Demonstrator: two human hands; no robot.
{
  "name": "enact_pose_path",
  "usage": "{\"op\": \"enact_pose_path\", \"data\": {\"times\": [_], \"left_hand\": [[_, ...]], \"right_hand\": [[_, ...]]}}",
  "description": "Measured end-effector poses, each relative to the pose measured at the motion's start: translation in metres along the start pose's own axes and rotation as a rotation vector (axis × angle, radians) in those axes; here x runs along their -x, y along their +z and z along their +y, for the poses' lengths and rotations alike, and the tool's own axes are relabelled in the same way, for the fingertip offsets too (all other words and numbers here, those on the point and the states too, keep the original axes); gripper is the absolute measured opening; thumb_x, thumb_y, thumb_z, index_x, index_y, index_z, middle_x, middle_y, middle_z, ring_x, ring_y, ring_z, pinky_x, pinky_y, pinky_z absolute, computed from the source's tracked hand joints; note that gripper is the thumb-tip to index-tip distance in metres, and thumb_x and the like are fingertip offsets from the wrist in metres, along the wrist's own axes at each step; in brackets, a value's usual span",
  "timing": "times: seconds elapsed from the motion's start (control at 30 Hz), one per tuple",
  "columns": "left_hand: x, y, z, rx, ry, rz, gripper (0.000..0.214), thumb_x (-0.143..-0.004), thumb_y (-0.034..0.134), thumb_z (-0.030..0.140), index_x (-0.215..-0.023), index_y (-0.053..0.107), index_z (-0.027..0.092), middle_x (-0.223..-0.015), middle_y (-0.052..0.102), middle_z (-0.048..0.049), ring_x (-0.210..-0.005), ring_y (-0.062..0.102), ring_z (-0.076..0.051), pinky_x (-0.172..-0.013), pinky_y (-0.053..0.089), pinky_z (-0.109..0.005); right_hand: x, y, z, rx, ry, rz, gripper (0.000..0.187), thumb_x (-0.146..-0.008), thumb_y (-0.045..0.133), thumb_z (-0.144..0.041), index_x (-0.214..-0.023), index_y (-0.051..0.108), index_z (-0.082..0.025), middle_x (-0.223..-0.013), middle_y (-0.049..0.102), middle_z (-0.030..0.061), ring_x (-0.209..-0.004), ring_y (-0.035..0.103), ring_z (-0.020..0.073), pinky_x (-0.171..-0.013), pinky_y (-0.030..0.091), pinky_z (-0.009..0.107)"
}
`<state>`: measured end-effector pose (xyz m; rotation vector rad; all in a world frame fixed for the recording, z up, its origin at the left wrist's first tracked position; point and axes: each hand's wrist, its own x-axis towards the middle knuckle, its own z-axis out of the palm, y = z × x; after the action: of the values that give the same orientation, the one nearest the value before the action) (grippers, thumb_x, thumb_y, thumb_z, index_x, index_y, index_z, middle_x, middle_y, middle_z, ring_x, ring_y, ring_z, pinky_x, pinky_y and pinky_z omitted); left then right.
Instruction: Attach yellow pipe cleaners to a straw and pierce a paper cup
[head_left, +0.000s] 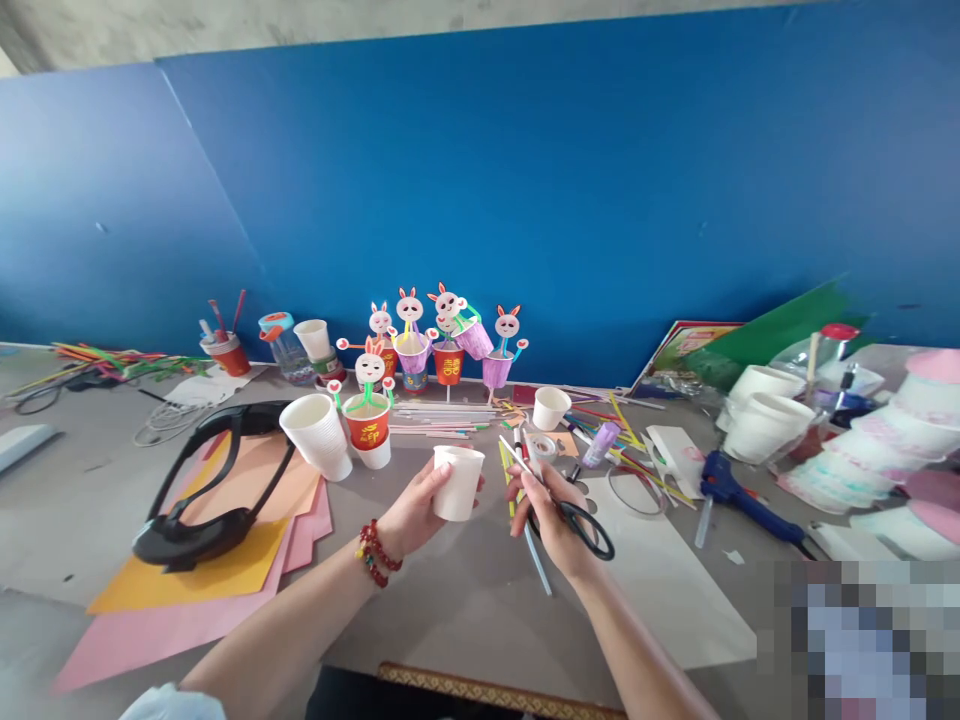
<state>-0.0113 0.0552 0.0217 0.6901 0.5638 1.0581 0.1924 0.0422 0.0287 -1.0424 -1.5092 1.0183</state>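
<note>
My left hand [414, 508] is closed around a white paper cup [459, 486], held upright above the grey table near its front middle. To its right, my right hand [551, 515] grips a pair of scissors [592, 532] with black handles, the blades pointing up and to the left. The scissors are apart from the cup. Behind both hands stand several paper-cup rabbit figures with round drawn faces, the nearest a red and white cup rabbit [369, 428]. Another white cup [551, 408] sits behind the scissors, beside a tape roll [541, 447].
At left, a black headset [195, 540] rests on orange and pink paper sheets [300, 480], near a stack of white cups [319, 435]. A blue glue gun [750, 500] and white paper [667, 590] lie at right. Decorated cups [862, 460] are piled beyond. A blue panel [562, 200] backs the table.
</note>
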Motion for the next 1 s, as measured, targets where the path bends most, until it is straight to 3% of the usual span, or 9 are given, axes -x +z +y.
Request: {"op": "enact_pose_path", "data": {"times": [0.17,0.33,0.5,0.57,0.8,0.9,1.0], "left_hand": [[-0.004,-0.008,-0.009,-0.158,0.150,-0.049,0.065,-0.077,0.075,0.044,-0.132,0.051,0.020,-0.116,0.066,-0.0142,-0.103,0.063,-0.027,-0.083,0.048,-0.035],[-0.003,-0.017,-0.014,-0.249,0.247,-0.038,0.060,-0.085,0.066,0.039,-0.138,0.041,0.027,-0.126,0.060,-0.0103,-0.109,0.059,-0.027,-0.088,0.046,-0.036],[-0.003,-0.024,-0.013,-0.374,0.357,-0.021,0.060,-0.083,0.067,0.038,-0.136,0.043,0.026,-0.119,0.059,-0.0071,-0.105,0.056,-0.024,-0.092,0.043,-0.036],[-0.003,-0.023,-0.011,-0.389,0.365,0.012,0.056,-0.083,0.067,0.037,-0.134,0.047,0.024,-0.116,0.060,-0.0064,-0.103,0.056,-0.023,-0.091,0.043,-0.033],[-0.005,-0.013,-0.009,-0.153,0.043,0.130,0.043,-0.085,0.063,0.049,-0.118,0.054,0.021,-0.097,0.064,-0.0042,-0.080,0.061,-0.018,-0.069,0.050,-0.028],[-0.007,-0.014,-0.011,-0.085,-0.100,0.163,0.048,-0.087,0.061,0.053,-0.118,0.055,0.018,-0.100,0.064,-0.0077,-0.083,0.062,-0.019,-0.069,0.053,-0.030],[-0.007,-0.016,-0.014,-0.083,-0.140,0.178,0.051,-0.086,0.061,0.056,-0.119,0.056,0.017,-0.101,0.065,-0.0081,-0.087,0.063,-0.020,-0.074,0.054,-0.033]], "right_hand": [[0.007,0.003,-0.005,0.080,-0.103,-0.002,0.022,-0.098,0.050,-0.038,-0.113,0.057,-0.024,-0.083,0.070,-0.0010,-0.055,0.068,0.0129,-0.063,0.052,0.026],[0.013,0.007,-0.011,0.169,-0.183,0.037,0.015,-0.094,0.054,-0.028,-0.098,0.068,-0.025,-0.074,0.071,-0.0013,-0.061,0.067,0.0142,-0.057,0.050,0.023],[0.012,0.013,-0.015,0.118,-0.360,0.002,0.015,-0.088,0.054,-0.019,-0.092,0.067,-0.024,-0.092,0.073,0.0030,-0.085,0.070,0.0199,-0.078,0.055,0.031],[0.012,0.016,-0.014,0.120,-0.335,-0.017,0.015,-0.087,0.053,-0.020,-0.087,0.068,-0.024,-0.091,0.073,0.0034,-0.091,0.070,0.0217,-0.080,0.055,0.033],[0.013,0.019,-0.002,0.120,-0.082,-0.088,0.026,-0.094,0.050,-0.032,-0.081,0.070,-0.023,-0.112,0.071,0.0059,-0.105,0.066,0.0247,-0.087,0.054,0.037],[0.011,0.020,0.003,0.042,-0.018,-0.084,0.024,-0.095,0.051,-0.035,-0.086,0.070,-0.024,-0.115,0.070,0.0053,-0.112,0.063,0.0260,-0.090,0.053,0.039],[0.010,0.020,0.004,-0.006,0.003,-0.083,0.021,-0.095,0.052,-0.036,-0.088,0.068,-0.024,-0.113,0.070,0.0047,-0.112,0.064,0.0257,-0.088,0.054,0.038]]}}
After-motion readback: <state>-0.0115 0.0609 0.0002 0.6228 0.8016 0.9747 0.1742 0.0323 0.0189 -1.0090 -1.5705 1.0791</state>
